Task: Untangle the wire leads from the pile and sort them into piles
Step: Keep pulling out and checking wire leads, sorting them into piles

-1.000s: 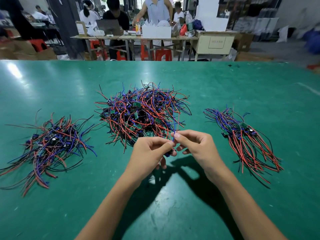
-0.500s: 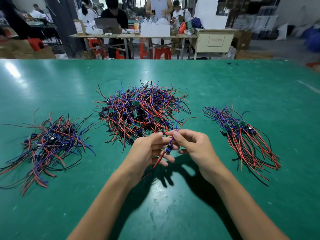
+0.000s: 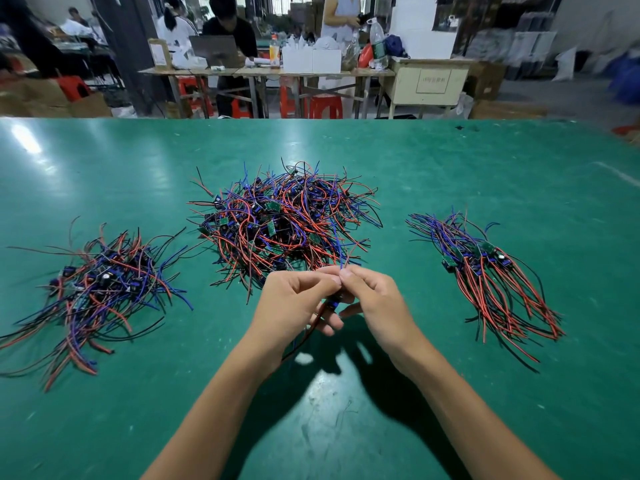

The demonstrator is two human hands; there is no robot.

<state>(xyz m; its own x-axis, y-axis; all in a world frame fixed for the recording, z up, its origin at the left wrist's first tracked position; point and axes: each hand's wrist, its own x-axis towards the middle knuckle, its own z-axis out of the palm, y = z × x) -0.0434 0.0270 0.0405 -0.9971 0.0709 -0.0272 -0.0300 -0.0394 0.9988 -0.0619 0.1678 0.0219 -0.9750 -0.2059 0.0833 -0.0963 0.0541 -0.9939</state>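
left hand (image 3: 294,299) and right hand (image 3: 375,301) pinch one wire lead (image 3: 333,304) together at 6 o'clock of the tangled pile (image 3: 284,223) — fingertips meeting to tease it free | sorted piles at 9 (image 3: 93,289) and 3 (image 3: 485,271) — kept apart

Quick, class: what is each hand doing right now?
Left hand: pinching the wire lead.
Right hand: pinching the same wire lead.

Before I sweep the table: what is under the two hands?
Bare green table and their shadow. The left hand and right hand hold one wire lead; its middle is covered.
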